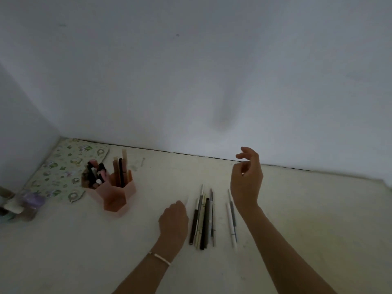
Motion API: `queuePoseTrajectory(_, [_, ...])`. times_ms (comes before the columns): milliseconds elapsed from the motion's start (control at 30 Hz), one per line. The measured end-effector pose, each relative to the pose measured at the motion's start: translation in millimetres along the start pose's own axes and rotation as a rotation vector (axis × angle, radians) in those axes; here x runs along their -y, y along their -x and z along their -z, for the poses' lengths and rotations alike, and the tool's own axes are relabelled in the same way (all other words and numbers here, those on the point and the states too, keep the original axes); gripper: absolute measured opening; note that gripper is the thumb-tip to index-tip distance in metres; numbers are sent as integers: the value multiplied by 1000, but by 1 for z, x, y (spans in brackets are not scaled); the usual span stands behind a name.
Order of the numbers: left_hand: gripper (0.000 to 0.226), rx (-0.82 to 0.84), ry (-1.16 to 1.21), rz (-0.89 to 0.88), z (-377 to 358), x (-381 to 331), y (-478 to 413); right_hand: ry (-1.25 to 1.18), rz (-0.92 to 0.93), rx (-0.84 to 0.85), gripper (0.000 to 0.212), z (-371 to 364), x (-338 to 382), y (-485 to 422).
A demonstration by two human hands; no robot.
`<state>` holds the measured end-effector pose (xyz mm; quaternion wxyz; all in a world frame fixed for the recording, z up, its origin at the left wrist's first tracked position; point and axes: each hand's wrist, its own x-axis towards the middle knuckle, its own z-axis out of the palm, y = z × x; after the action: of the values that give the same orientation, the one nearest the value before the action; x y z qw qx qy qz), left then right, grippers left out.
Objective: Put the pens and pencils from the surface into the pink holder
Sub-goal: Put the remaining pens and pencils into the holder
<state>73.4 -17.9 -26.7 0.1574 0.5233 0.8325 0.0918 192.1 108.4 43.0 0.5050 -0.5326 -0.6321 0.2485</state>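
Observation:
A pink holder (119, 193) of joined hexagonal cups stands on the pale surface at the left, with several pens upright in its rear cups and nothing visible in its front cup. A bundle of several dark and pale pens and pencils (203, 219) lies side by side in the middle. A white pen and a grey pen (232, 221) lie just right of the bundle. My left hand (174, 219) sits left of the bundle with fingers curled under, and a thin white pen tip (187, 200) sticks out past the knuckles. My right hand (247, 179) hovers above the two pens, fingers loosely curled, holding nothing.
A floral-patterned mat (63, 166) lies in the back left corner behind the holder. Small jars and bottles (19, 204) stand at the far left edge. White walls (191, 81) close off the surface at the back and left.

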Motion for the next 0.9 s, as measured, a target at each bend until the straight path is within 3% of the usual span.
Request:
queuePoseTrajectory(67, [17, -20, 134, 39, 9, -3, -7, 38, -23, -25, 41, 13, -15, 4])
queuePoseTrajectory(167, [6, -265, 477, -28, 42, -12, -20, 128, -155, -13, 33, 26, -39, 7])
queuePoseTrajectory(233, [5, -435, 612, -111, 71, -24, -22, 271, -272, 107, 27, 30, -58, 11])
queuePoseTrajectory(333, [5, -511, 720, -156, 95, -33, -22, 480, -374, 339, 24, 25, -84, 18])
queuePoseTrajectory(433, [8, -506, 781, -166, 100, -32, -18, 604, -406, 455, 28, 14, -99, 22])
queuePoseTrajectory(633, [20, -458, 809, -72, 90, -13, -4, 717, -412, 507, 23, -2, -117, 21])
queuePoseTrajectory(767, [27, -600, 745, 82, 99, 19, -2, 669, -378, 463, 27, -6, -95, -4])
queuePoseTrajectory(900, [72, -806, 669, 207, 124, 72, -6, 396, -227, 332, 14, -27, -28, -37])
